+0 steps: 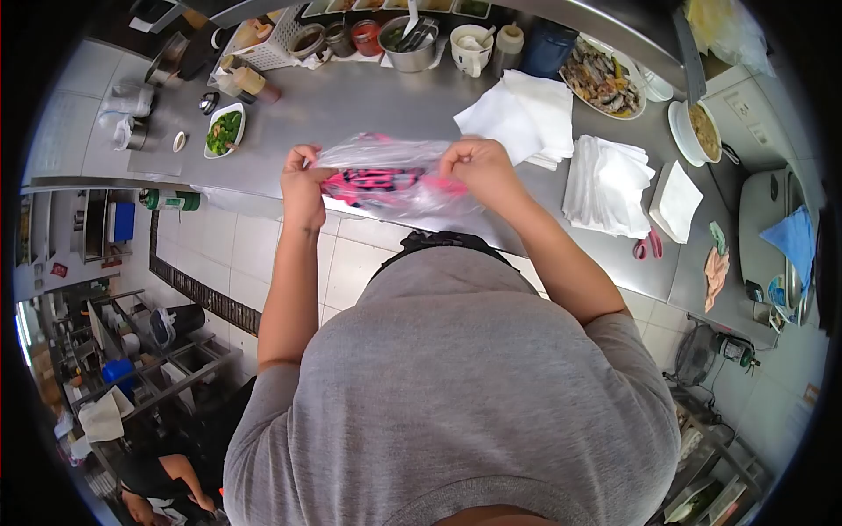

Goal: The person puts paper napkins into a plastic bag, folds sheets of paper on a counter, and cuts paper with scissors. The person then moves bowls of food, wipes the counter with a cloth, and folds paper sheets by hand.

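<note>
1. Head view is showing a clear plastic bag (395, 181) being held up over the near edge of a steel counter (351, 101); pink and black are showing on or through the plastic, and I cannot tell which.
2. At the bag's left end, the left hand (305, 180) is pinching the plastic between thumb and curled fingers.
3. At the bag's right end, the right hand (482, 168) is gripping the plastic with its fingers bent in, and the bag is stretching between the two hands.
4. To the left of the bag, a white dish (210, 149) is holding leafy greens (224, 131).
5. Beyond the bag, a metal pot (412, 60) and a patterned white mug (472, 60) are standing in a row of containers.
6. To the right of the bag, piles of white sheets (605, 188) are lying near pink-handled scissors (647, 246).
7. Farther beyond the bag on the right, an oval plate (633, 112) is carrying cooked food (601, 77).
8. Well apart from the bag, at the lower left, another person (162, 478) is showing in a dark top.
</note>
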A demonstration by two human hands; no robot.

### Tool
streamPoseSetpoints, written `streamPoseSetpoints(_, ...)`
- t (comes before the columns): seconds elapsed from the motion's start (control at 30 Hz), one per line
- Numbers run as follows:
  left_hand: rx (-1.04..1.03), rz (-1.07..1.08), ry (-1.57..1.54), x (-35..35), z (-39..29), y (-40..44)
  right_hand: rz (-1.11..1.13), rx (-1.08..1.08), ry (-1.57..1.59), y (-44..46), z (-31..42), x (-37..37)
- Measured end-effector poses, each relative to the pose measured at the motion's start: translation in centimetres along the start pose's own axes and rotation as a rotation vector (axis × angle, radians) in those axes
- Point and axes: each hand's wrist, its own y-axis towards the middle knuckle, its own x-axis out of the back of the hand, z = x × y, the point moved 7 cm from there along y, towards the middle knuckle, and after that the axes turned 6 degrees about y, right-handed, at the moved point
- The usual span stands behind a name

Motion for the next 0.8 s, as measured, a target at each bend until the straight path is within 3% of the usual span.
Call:
streamPoseSetpoints(0.07,-0.13,0.222,0.302,-2.5,-2.4,-2.1,-0.24,0.221,-0.733,-0.3,2.2,0.7)
streamPoseSetpoints(0.1,-0.191,0.33,0.45,-3.8,-3.3,-3.0,-0.221,0.174,-0.814,-0.4,2.7,0.2)
streamPoseSetpoints(0.13,-0.437,0.431,0.956,-5.3,-4.6,-3.9,-0.196,0.127,-0.895,-0.5,3.8,-0.5)
streamPoseSetpoints(0.23,-0.372,0.267,1.45,-6.3,-3.1,-4.2,-0.078,0.025,-1.09,-0.3,3.2,-2.1)
streamPoseSetpoints(0.27,-0.178,0.35,1.446,-6.3,-1.9,-4.0,-0.034,-0.003,-1.146,-0.1,2.6,-2.4)
streamPoseSetpoints(0.37,-0.183,0.528,1.343,-7.0,1.0,-4.7,-0.024,0.183,-1.267,0.0,1.9,-1.8)
streamPoseSetpoints(0.4,-0.052,0.574,1.386,-7.0,2.1,-4.6,0.036,0.334,-1.185,-0.1,3.2,-3.0)
streamPoseSetpoints(0.47,-0.012,0.621,1.312,-6.7,5.9,-4.1,0.152,0.614,-0.991,-0.7,6.5,-6.4)
streamPoseSetpoints(0.57,0.129,0.686,1.264,-7.2,8.5,-3.6,0.481,-0.027,-0.912,2.4,-2.7,-9.1)
streamPoseSetpoints(0.6,0.156,0.695,1.309,-7.2,8.5,-3.6,0.464,-0.014,-1.133,3.1,-5.5,-8.2)
streamPoseSetpoints(0.7,0.167,0.657,1.417,-6.7,9.5,-3.5,0.186,0.09,-1.168,3.6,-7.8,-5.9)
streamPoseSetpoints(0.77,0.197,0.615,1.484,-7.0,9.3,-3.5,0.249,0.078,-1.195,3.6,-7.4,-6.1)
streamPoseSetpoints(0.8,-0.05,0.49,1.585,-7.7,7.0,-3.6,0.248,0.113,-1.2,3.6,-7.0,-6.4)
